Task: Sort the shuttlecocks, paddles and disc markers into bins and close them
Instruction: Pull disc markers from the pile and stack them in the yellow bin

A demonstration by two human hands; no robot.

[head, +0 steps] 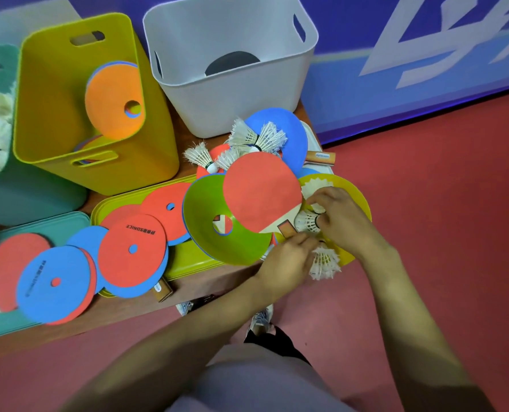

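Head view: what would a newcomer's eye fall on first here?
The red paddle in the middle, lying over a green disc marker, draws the eye first. Just right of it, the right hand pinches a white shuttlecock, the left hand close below. At upper left, a yellow bin holds an orange disc.

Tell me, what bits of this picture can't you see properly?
Head view:
- Teal bin: cut off by the left edge; white stuff inside is blurred.
- Dark shape in the white bin: mostly behind its front wall.
- Red paddle: handle end covered by the left hand.
- Left hand's grip: hidden by its own fingers.
- Writing on the blue disc: too blurred to read.
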